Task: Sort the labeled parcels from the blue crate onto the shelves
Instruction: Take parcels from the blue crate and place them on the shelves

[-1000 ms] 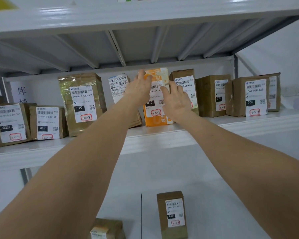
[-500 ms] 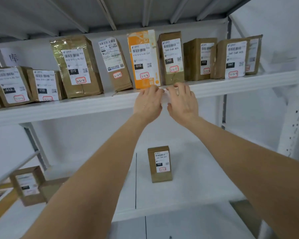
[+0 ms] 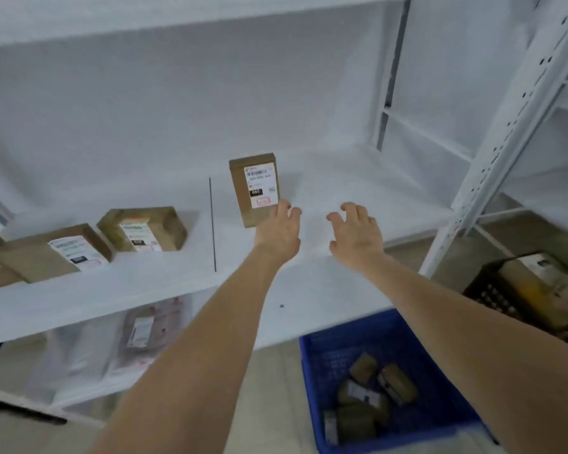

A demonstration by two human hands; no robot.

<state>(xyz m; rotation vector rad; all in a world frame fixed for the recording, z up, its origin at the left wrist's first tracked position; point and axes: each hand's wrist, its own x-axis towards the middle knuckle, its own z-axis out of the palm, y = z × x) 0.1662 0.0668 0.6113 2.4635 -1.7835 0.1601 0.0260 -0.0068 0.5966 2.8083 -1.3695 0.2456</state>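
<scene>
White shelving (image 3: pixel 145 290) filled the view. Several parcels (image 3: pixel 371 398) lay unsorted inside the blue crate (image 3: pixel 312 371). Above the crate an upright box (image 3: pixel 254 191) stood shelved, so sorting looked partway done. Left hand (image 3: pixel 277 235) and right hand (image 3: pixel 358 237) hung above the crate, empty, fingers loosely spread.

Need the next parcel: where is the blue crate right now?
In the head view the blue crate sits on the floor at lower right, in front of the white shelf, with a black basket to its right.
</scene>
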